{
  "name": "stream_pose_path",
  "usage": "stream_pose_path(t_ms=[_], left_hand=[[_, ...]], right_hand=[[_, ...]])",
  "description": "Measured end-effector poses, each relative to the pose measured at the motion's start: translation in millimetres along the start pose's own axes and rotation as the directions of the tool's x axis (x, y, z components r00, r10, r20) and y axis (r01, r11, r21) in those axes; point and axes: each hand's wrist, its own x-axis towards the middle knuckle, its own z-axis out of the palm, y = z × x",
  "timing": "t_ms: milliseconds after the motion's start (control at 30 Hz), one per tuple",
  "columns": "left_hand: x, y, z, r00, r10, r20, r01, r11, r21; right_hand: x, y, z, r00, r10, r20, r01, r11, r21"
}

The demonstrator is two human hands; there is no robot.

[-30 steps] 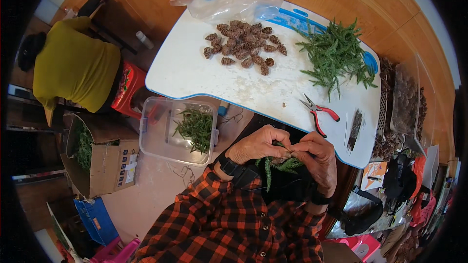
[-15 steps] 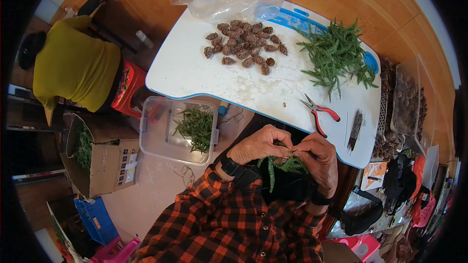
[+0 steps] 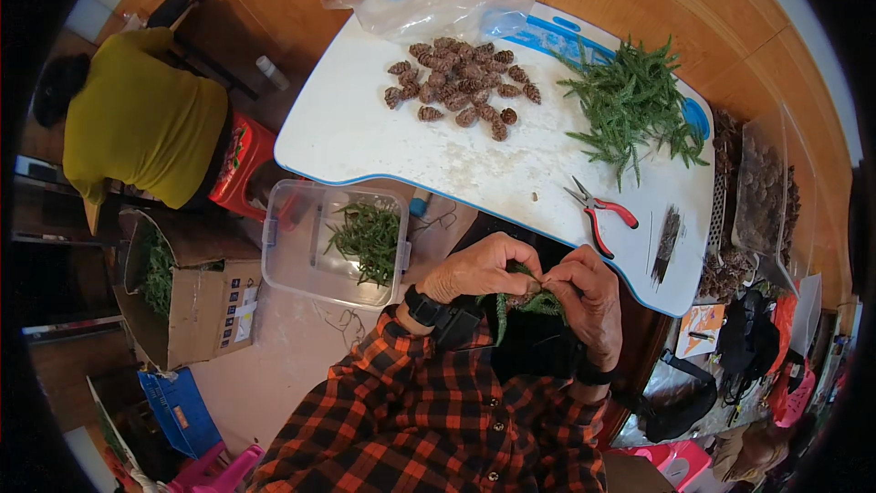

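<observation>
Just off the table's near edge, my left hand (image 3: pixel 484 269) pinches a green artificial fir sprig (image 3: pixel 540 304), whose fronds hang below the fingers. A small brownish part shows among the fronds, too covered to name. My right hand (image 3: pixel 589 297) is closed, thumb and fingertips meeting the left ones at the sprig; anything thin between them is too small to make out. On the white table (image 3: pixel 383 146) ahead lie a cluster of pine cones (image 3: pixel 467 87), a heap of green sprigs (image 3: pixel 631 100), red-handled pliers (image 3: pixel 602 215) and a bundle of dark thin wires (image 3: pixel 666 242).
A clear plastic bag (image 3: pixel 438 5) lies at the table's back. On the left are a clear bin (image 3: pixel 283 265) holding greenery, a cardboard box (image 3: pixel 214 310) and a person in a yellow-green top (image 3: pixel 141 119). Clear containers of cones (image 3: pixel 762 183) stand right of the table.
Both hands have shifted slightly, the right one a little up and left. The hanging fronds have turned and drawn closer under the fingers. Things on the table lie as before.
</observation>
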Motion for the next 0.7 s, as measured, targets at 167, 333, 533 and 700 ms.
stream_pose_path(t_ms=[167, 333, 533, 700], left_hand=[[3, -6, 1, 0.996, 0.066, 0.053, -0.062, 0.996, -0.069], [4, -6, 4, 0.995, 0.078, 0.063, -0.071, 0.991, -0.114], [7, -11, 4, 0.989, 0.147, 0.034, -0.148, 0.988, 0.033], [6, -5, 12, 0.99, 0.137, -0.017, -0.134, 0.984, 0.12]], right_hand=[[-4, -1, -7, 1.0, 0.007, 0.026, -0.007, 1.0, -0.01], [-3, -5, -10, 0.998, -0.069, 0.013, 0.07, 0.997, -0.044], [3, -6, -14, 0.957, -0.281, 0.077, 0.292, 0.919, -0.266], [1, -3, -15, 0.942, -0.318, 0.105, 0.335, 0.898, -0.286]])
